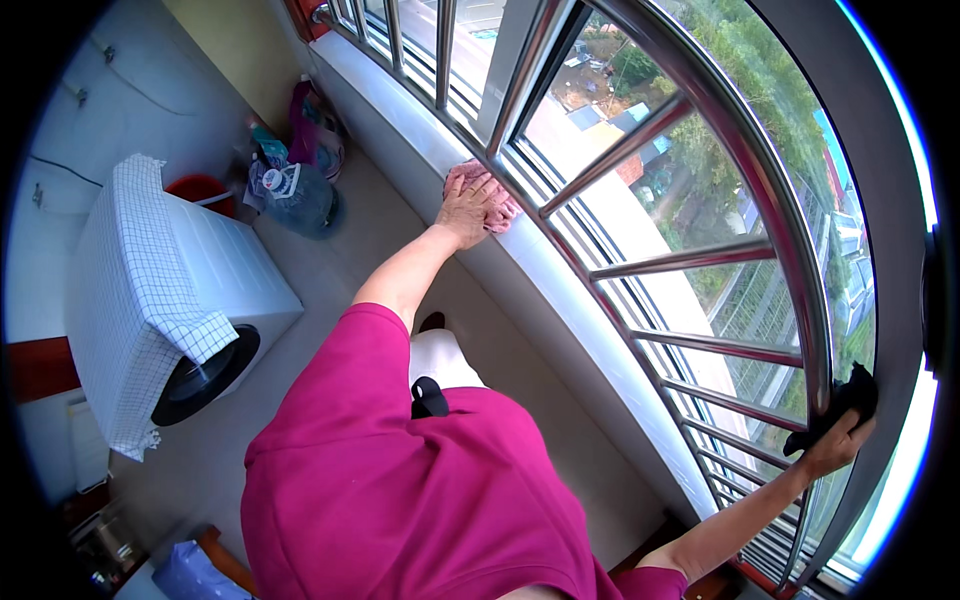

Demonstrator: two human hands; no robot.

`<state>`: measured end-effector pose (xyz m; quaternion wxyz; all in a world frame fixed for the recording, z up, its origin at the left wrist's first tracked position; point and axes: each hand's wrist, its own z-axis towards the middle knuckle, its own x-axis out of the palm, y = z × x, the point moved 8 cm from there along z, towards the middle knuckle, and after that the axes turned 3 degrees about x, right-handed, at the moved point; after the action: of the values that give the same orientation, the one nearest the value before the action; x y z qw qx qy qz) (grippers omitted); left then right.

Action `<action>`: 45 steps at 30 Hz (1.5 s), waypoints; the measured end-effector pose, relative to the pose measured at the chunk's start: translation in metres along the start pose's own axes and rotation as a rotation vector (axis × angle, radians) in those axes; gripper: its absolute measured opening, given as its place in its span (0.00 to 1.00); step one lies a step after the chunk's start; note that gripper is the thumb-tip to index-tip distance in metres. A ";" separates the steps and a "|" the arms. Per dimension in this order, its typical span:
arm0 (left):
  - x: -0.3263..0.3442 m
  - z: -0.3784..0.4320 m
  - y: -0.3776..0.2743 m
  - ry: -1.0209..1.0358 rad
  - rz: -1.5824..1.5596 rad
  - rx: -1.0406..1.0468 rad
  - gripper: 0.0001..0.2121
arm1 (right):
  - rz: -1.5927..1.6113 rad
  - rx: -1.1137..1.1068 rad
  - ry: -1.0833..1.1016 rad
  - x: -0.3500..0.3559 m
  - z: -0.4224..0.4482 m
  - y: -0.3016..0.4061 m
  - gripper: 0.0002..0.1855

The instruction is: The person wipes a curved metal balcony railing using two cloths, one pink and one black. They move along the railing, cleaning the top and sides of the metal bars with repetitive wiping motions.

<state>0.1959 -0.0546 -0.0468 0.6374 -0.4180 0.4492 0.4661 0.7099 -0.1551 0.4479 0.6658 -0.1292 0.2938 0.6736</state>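
Note:
My left hand (pixel 466 211) lies flat, its fingers spread, on a crumpled pink cloth (pixel 504 214) that rests on the white window sill (pixel 555 262). Over at the far right, my right hand (pixel 834 444) holds a black cloth (pixel 851 397) against the top rail (pixel 810 300) of a metal window guard, close to the grey window frame (pixel 900 225). Metal bars (pixel 682 260) run between the top rail and the lower rail beside the sill. The glass stands behind the bars.
A washing machine (pixel 232 255) under a checked cloth (pixel 150 277) stands at the left. Near the wall are a large clear plastic bottle (pixel 304 202), a red bucket (pixel 196 187) and a purple bag (pixel 304 124). Blue fabric (pixel 195 574) shows at the bottom left.

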 end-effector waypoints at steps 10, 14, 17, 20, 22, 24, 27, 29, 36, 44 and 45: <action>-0.031 0.009 0.200 0.321 -0.040 -0.690 0.32 | 0.067 0.081 0.125 0.019 0.000 0.000 0.17; -0.008 0.004 0.131 0.132 -0.058 -0.638 0.33 | 0.103 0.146 0.099 0.019 -0.002 -0.003 0.17; -0.010 -0.009 0.029 -0.005 -0.133 -0.184 0.31 | 0.149 0.059 0.137 0.018 0.002 -0.024 0.17; -0.016 -0.003 0.023 0.062 -0.088 0.050 0.28 | 0.196 0.090 0.142 0.022 -0.003 -0.022 0.17; -0.028 0.012 0.054 0.124 -0.047 -0.012 0.28 | 0.193 0.074 0.142 0.023 -0.001 -0.037 0.17; -0.021 0.028 0.108 0.212 0.011 -0.187 0.28 | 0.186 0.114 0.146 0.020 -0.002 -0.037 0.17; -0.028 0.032 0.189 0.169 -0.108 -0.610 0.23 | 0.184 0.109 0.159 0.021 -0.003 -0.021 0.17; -0.013 0.027 0.196 0.165 -0.160 -0.675 0.25 | 0.307 0.113 0.201 0.026 -0.008 -0.009 0.17; -0.008 -0.007 0.038 -0.019 -0.262 -0.389 0.27 | 0.186 0.113 0.070 0.021 -0.008 -0.021 0.17; -0.053 -0.037 0.011 -0.045 -1.100 -0.941 0.15 | 0.091 0.092 0.060 0.021 -0.014 -0.006 0.23; -0.068 -0.040 0.014 -0.182 -1.333 -0.971 0.18 | 0.094 0.063 0.048 0.021 -0.013 0.001 0.22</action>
<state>0.1638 -0.1042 0.0077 0.5624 -0.7859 -0.1973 0.1647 0.7040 -0.1451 0.4256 0.6297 -0.1105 0.3364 0.6914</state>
